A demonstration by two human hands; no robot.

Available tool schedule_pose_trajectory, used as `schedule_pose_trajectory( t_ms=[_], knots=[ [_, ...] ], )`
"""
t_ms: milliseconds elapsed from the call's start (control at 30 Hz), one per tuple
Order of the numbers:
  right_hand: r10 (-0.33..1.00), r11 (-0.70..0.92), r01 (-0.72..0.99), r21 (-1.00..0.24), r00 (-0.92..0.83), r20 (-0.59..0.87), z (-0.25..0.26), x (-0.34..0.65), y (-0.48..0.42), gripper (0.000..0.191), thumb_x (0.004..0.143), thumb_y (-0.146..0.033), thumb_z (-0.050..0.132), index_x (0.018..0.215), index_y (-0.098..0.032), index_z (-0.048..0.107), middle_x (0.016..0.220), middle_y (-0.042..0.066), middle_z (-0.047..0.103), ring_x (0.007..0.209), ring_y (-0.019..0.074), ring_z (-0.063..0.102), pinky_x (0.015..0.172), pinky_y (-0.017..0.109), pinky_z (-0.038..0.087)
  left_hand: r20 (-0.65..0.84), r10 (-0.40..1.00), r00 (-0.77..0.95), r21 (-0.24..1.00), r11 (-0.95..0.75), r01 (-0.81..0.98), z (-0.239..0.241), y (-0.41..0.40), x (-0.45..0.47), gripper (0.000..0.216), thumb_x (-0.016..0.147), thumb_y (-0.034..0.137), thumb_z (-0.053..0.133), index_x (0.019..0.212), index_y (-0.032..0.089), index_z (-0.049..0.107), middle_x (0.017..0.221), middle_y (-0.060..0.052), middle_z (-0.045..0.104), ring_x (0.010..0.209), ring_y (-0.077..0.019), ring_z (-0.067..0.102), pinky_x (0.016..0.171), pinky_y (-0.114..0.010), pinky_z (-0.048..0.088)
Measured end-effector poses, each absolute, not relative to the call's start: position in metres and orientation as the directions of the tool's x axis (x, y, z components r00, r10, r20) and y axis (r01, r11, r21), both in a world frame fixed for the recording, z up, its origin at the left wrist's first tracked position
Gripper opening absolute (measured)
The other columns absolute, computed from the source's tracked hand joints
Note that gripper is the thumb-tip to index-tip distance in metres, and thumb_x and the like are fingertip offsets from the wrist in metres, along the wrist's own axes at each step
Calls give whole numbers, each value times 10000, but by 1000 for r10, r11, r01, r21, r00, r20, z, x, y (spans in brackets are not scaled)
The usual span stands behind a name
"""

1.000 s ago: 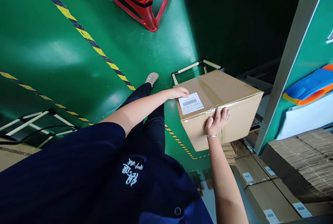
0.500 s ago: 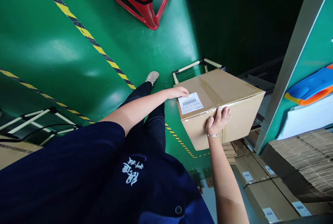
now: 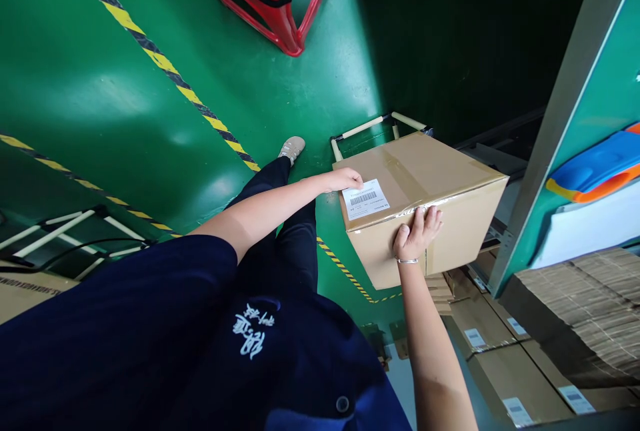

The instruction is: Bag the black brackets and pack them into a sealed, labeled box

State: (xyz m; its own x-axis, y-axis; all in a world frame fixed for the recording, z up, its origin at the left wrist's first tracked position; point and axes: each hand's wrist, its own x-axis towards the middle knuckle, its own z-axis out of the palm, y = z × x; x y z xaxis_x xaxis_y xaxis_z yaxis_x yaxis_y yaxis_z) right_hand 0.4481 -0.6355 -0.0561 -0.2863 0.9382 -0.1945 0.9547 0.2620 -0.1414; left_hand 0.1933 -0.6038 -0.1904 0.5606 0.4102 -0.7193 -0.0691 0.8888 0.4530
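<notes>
A taped cardboard box [image 3: 440, 171] sits tilted in view on a low frame of pale tubes. On its top near the left corner lies a white barcode label [image 3: 367, 200]. My left hand [image 3: 344, 179] is on the label's upper left corner, fingers bent and pressed together there; its fingertips are partly hidden. My right hand [image 3: 419, 231], with a thin bracelet at the wrist, rests against the near side of the box below the taped edge. Its fingers are spread, the tips reaching that edge.
A red plastic stool [image 3: 280, 1] stands at the top beside a grey cushioned thing. Labelled boxes [image 3: 520, 377] and a stack of flat cardboard [image 3: 585, 311] lie at the lower right. A metal post [image 3: 555, 131] rises at right. Yellow-black tape [image 3: 165, 61] marks the green floor.
Both hands keep their places on the box and label. Only a very slight shift of the whole view shows.
</notes>
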Motion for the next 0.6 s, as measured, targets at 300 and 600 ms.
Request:
schedule_pose_trajectory(
  t_ms=[300, 600],
  knots=[
    [939, 277, 953, -126, -296, -174, -57, 449, -635, 577, 917, -383, 290, 1429, -139, 394, 1477, 209, 344, 1441, 351, 192, 1083, 644, 199, -726, 451, 520, 539, 842, 23, -181, -603, 195, 116, 734, 245, 657, 697, 135, 653, 654, -1, 637, 586, -116, 535, 554, -230, 385],
    [940, 268, 952, -145, -291, -178, -57, 450, -635, 582, 904, -373, 301, 1436, -154, 393, 1496, 195, 323, 1437, 357, 190, 1077, 657, 193, -769, 465, 439, 598, 766, 237, -177, -595, 194, 285, 650, 288, 753, 872, 118, 696, 852, -83, 698, 873, -258, 641, 754, -293, 465]
  ],
)
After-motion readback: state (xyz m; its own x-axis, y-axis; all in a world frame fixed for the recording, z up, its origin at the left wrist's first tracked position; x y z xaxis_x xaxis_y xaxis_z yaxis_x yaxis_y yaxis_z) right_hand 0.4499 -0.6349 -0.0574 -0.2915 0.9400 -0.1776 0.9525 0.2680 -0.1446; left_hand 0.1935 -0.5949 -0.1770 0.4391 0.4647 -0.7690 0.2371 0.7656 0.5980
